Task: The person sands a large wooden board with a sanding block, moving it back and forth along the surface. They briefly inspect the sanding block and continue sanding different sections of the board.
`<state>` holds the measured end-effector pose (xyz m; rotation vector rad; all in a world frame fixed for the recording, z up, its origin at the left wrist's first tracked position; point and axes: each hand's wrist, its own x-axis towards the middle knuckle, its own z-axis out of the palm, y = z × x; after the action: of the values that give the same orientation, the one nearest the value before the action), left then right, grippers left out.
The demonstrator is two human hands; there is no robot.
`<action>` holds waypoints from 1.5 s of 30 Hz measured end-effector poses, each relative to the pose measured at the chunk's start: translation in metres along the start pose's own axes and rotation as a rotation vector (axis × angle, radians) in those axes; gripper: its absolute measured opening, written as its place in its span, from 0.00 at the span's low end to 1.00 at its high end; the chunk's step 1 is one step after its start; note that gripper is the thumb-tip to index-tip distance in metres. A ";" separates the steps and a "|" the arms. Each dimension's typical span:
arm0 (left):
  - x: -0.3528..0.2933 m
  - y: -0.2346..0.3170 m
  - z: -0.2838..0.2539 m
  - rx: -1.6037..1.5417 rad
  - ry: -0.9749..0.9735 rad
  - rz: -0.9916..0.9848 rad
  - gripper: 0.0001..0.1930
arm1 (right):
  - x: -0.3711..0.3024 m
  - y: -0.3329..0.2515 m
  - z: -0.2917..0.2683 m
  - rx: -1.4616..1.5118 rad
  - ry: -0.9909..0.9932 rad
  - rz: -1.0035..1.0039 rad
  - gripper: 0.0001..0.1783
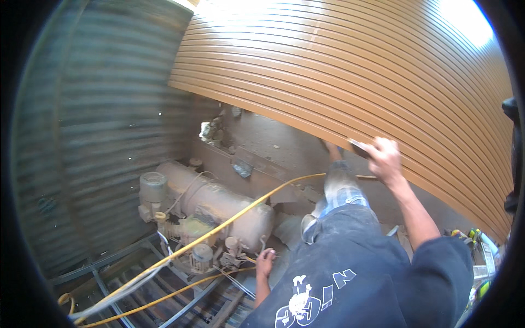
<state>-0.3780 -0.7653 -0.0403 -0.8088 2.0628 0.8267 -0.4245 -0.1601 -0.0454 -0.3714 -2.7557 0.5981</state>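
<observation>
Ribbed orange panel (328,71) looms over a dusty floor (268,134)!
Corrugated wall (104,120) at left, grimy compressor (219,200) before it; left hand (263,264) beside that, fingers half-curled, whether gripping anything I can't tell; right hand (385,157), fingers closed round a small dark tool (359,148), seemingly angled up to reach the panel's lower edge.

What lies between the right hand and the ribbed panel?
In the head view, a dark piece with a pale edge, held in the right hand; whether it touches the ribbed panel is unclear.
</observation>
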 end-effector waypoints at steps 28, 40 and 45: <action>-0.169 -0.048 0.208 -0.714 0.061 -0.310 0.17 | 0.353 -0.210 0.252 0.246 -0.001 -0.097 0.07; -0.130 -0.088 0.207 -0.386 0.068 -0.200 0.14 | 0.178 -0.081 0.133 0.174 -0.083 -0.160 0.09; -0.105 -0.099 0.175 -0.459 0.221 -0.028 0.15 | 0.005 0.030 0.008 0.101 -0.093 -0.187 0.08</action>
<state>-0.1781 -0.6625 -0.0713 -1.2198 2.0696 1.2682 -0.4265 -0.1352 -0.0646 -0.0628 -2.7918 0.7180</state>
